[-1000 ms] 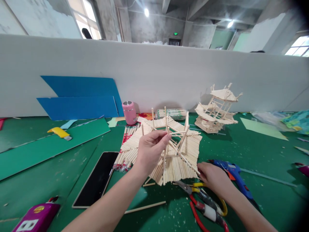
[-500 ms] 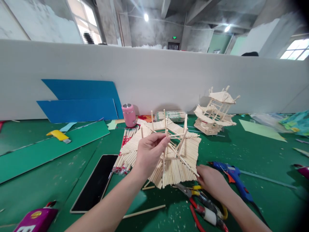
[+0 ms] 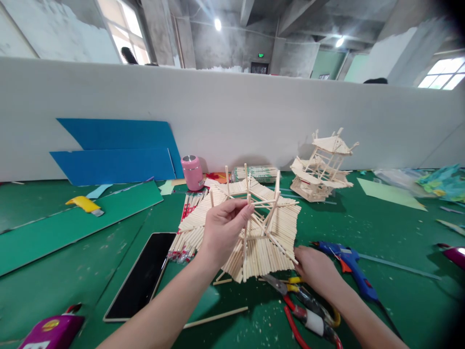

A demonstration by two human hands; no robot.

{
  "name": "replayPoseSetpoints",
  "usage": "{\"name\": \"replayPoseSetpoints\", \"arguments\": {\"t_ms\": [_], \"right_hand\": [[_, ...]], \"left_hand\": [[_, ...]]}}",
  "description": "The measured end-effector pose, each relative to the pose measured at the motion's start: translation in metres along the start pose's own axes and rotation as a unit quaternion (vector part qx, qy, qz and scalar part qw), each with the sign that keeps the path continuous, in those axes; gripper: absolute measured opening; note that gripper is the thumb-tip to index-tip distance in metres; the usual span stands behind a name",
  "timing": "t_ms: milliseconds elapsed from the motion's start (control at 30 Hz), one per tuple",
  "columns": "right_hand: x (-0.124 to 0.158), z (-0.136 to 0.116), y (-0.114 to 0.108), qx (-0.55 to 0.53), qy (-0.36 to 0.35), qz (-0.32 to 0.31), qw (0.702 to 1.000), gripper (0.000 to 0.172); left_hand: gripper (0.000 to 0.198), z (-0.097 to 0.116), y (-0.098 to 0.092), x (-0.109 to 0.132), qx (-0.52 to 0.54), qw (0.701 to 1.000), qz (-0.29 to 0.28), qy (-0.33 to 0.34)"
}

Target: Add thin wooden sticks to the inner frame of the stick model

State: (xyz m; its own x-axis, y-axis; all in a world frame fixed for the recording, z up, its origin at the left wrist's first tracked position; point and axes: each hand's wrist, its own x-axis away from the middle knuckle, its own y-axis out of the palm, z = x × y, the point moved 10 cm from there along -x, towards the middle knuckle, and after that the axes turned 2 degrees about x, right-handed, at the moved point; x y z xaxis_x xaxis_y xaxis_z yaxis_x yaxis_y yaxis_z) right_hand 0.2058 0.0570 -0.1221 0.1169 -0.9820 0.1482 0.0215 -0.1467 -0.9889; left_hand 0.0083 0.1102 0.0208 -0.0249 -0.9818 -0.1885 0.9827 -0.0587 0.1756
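Observation:
In the head view, a model roof built of thin wooden sticks sits in the middle of the green table, with several upright sticks around its open centre. My left hand reaches over its near side, thumb and fingers pinched on an upright wooden stick. At the model's right corner is my right hand, its fingers curled against the roof's edge; the fingertips are partly hidden. Pliers with red handles and a yellow-handled tool lie just below that hand. A blue glue gun rests to its right.
A phone lies left of the model, near a yellow cutter. Behind stand a pink flask and a smaller stick tower. A loose stick lies in front. A white partition closes the back.
The view has shifted slightly, so everything sits a little further left. Both hands keep their places on the model, with no clear movement.

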Motion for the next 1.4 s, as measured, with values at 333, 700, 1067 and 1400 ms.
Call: {"name": "replayPoseSetpoints", "arguments": {"t_ms": [333,700,1067,1400], "right_hand": [[0.001,0.007,-0.014,-0.06,0.01,0.007,0.998,0.01],[0.029,0.054,-0.1,-0.309,0.041,0.152,0.938,0.028],[0.038,0.028,-0.147,-0.4,-0.009,0.231,0.887,0.019],[0.02,0.026,-0.072,-0.174,0.02,0.085,0.981,0.023]], "left_hand": [[0.007,0.0,0.001,0.001,0.006,1.0,-0.003,-0.004],[0.008,0.005,0.002,0.001,-0.006,1.0,-0.009,0.011],[0.006,0.007,0.002,0.001,-0.02,0.999,-0.017,0.021],[0.006,0.004,0.001,0.001,-0.011,1.0,-0.015,0.017]]}}
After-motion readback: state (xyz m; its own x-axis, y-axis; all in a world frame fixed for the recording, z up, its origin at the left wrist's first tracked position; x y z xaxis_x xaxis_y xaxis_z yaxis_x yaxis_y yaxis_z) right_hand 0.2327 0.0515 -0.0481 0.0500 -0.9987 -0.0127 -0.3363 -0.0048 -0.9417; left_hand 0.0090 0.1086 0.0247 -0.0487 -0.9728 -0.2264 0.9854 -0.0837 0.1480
